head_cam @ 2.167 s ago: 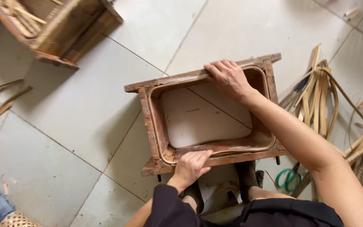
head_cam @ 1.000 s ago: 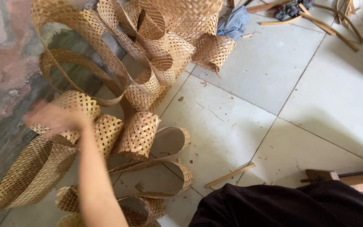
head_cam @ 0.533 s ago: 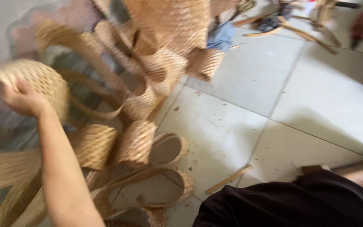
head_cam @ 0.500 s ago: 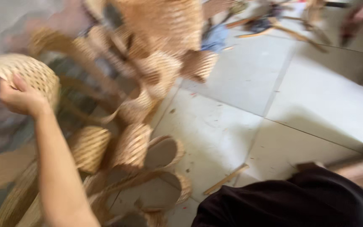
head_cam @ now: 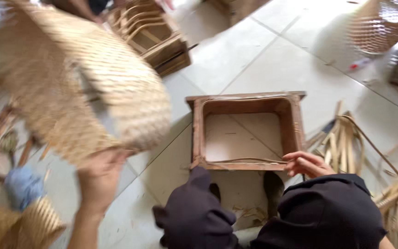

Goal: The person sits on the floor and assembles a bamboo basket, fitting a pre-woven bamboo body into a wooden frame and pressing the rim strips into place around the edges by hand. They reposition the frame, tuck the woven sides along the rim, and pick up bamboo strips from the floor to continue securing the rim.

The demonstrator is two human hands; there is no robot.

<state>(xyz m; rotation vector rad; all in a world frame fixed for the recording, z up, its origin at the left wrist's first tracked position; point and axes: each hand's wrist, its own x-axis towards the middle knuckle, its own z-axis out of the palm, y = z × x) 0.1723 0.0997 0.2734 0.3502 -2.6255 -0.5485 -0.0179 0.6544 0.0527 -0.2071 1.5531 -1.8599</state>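
Note:
My left hand (head_cam: 98,177) grips the lower edge of a large woven cane band (head_cam: 79,87), held up in the air at the left and blurred by motion. A brown rectangular wooden frame (head_cam: 245,99) stands open on the tiled floor in front of my knees. A thin cane strip (head_cam: 249,160) runs along its near rail. My right hand (head_cam: 307,164) rests at the frame's near right corner, fingers curled on the rail and that strip. My dark trousers (head_cam: 272,216) fill the bottom of the view.
Another wooden frame (head_cam: 155,34) lies at the top middle, with someone's hand just above it. Loose cane strips (head_cam: 351,143) lie on the floor at the right. Woven baskets (head_cam: 383,27) stand at the top right. More woven pieces (head_cam: 21,226) and blue cloth (head_cam: 21,186) sit at the lower left.
The view has swung from the pile of woven pieces back to the wooden frame. My left hand has lifted a woven band out of the pile and carried it over beside the frame.

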